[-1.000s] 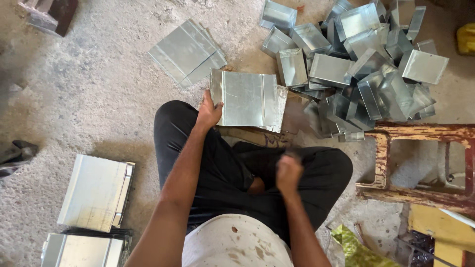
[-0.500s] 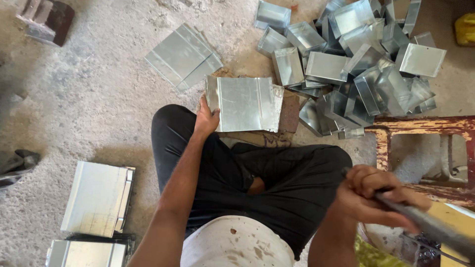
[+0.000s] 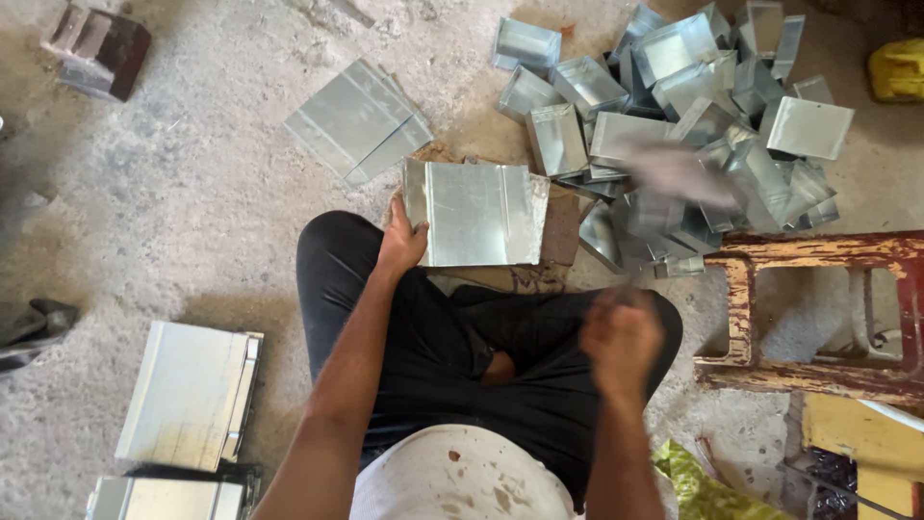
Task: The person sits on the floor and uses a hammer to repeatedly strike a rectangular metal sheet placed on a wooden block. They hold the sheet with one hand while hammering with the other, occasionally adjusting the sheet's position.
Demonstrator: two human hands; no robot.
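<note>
The folded metal sheet (image 3: 478,213) is pinned by the left hand (image 3: 401,241), which is laid flat against its left edge with the fingers spread over the rim and the thumb alongside; the hand is pressed on rather than closed round it. The sheet lies on the concrete floor (image 3: 192,193) just in front of the crossed legs, its far right edge resting over a brown block (image 3: 560,229).

The right hand (image 3: 621,337) is seen blurred above the right knee, closed into a fist. A grey streaked shape (image 3: 674,171) is smeared above it, over the heap; whether this is held by the fist cannot be told from the blur.

Beyond the sheet, a heap of small open metal boxes (image 3: 674,87) is piled loosely, tilted at all angles; nothing can be seen inside them. A second flat sheet (image 3: 358,120) lies apart to the upper left. Near the left knee, folded metal panels (image 3: 190,393) are stacked, with another (image 3: 164,499) at the lower edge. A worn red wooden frame (image 3: 818,308) stands at the right, beside the heap, and a brick (image 3: 99,50) sits far off at the top left
</note>
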